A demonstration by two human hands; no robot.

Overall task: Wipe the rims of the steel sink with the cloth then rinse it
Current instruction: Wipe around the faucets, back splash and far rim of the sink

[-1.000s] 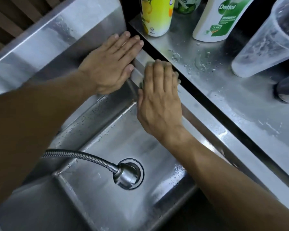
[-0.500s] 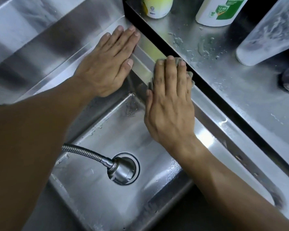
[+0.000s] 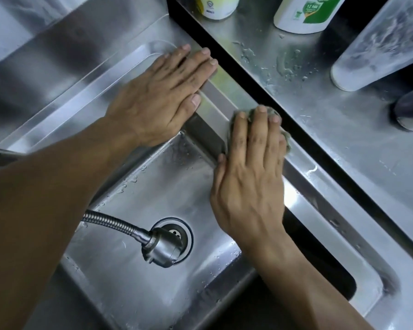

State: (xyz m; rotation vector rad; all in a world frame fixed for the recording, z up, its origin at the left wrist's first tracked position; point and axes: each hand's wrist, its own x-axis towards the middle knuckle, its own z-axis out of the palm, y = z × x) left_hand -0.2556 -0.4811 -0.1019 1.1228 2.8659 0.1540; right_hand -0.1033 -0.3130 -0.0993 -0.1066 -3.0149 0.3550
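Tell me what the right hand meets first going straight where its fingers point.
Probably the black edge of the adjoining counter, just beyond the right hand; its height over the rim is unclear.

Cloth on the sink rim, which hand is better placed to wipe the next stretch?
Right. The right hand lies flat on the cloth, pressing it onto the sink rim. The left hand rests flat on bare steel at the far corner, with no cloth showing under it.

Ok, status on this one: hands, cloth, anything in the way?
Left hand flat on the sink rim, holding nothing. Right hand pressing the cloth flat onto the rim. Sprayer hose hangs over the basin, off the rim.
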